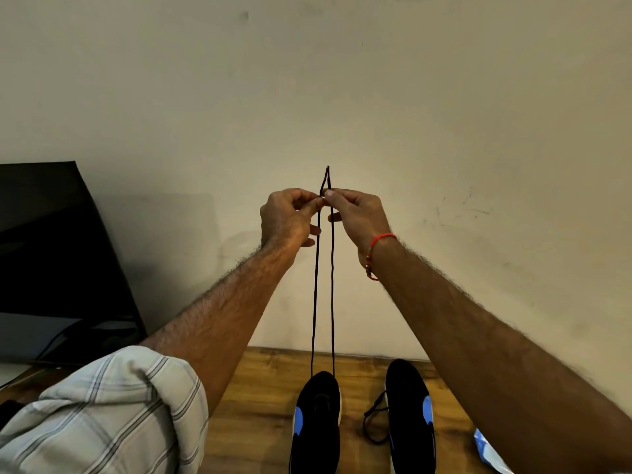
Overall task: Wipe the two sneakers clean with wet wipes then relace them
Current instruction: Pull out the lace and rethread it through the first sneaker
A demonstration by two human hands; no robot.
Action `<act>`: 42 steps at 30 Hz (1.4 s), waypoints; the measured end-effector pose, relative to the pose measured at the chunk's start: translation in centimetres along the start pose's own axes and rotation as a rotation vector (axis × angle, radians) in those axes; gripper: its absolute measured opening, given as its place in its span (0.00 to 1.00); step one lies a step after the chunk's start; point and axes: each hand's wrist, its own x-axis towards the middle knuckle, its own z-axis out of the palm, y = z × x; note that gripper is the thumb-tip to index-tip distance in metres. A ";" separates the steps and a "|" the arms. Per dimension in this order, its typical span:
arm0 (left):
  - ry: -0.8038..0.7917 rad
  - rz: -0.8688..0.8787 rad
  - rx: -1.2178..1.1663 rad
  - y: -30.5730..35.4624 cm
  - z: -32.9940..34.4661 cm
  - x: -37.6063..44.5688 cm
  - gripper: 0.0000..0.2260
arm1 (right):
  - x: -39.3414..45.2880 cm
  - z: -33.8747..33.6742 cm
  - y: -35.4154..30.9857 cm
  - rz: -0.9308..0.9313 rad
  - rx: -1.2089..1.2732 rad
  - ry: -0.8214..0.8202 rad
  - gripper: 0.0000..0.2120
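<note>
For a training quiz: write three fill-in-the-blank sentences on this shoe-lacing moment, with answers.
1. Both hands pinch the two ends of the black ___ raised above the left sneaker.
2. The right hand has a ___ thread bracelet at its wrist.
3. The loose lace lies on the table between the two ___.

Answers: lace; red; sneakers

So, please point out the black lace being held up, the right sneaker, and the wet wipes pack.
black lace (315, 285), head view, left strand.
right sneaker (408, 398), head view, black upper.
wet wipes pack (485, 451), head view, blue-white wrapper.
</note>
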 end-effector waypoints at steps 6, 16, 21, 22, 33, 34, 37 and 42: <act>0.011 0.004 -0.019 0.1 -0.1 -0.3 0.06 | 0.0 0.1 0.1 -0.002 0.006 -0.005 0.09; 0.009 0.033 -0.084 -1.1 -0.4 -0.8 0.03 | -0.1 0.3 0.5 0.030 -0.057 -0.038 0.09; 0.018 0.099 0.057 -3.5 -0.6 -0.5 0.03 | -0.2 0.0 3.2 0.036 -0.109 -0.089 0.09; 0.011 0.124 0.124 -4.6 -0.9 -0.6 0.02 | -0.4 -0.2 4.2 0.035 -0.124 -0.105 0.09; -0.171 0.035 0.552 -23.2 -4.3 -7.7 0.02 | -6.0 -3.9 19.4 0.214 -0.474 -0.214 0.04; -0.185 0.000 0.577 -24.7 -4.4 -8.5 0.02 | -6.8 -4.2 20.7 0.237 -0.490 -0.225 0.05; -0.247 -0.104 0.624 -28.7 -4.3 -10.4 0.03 | -8.5 -4.9 24.0 0.304 -0.550 -0.269 0.08; -0.641 -0.449 0.903 -33.2 -3.6 -12.3 0.03 | -10.6 -5.0 28.6 0.351 -0.649 -0.376 0.09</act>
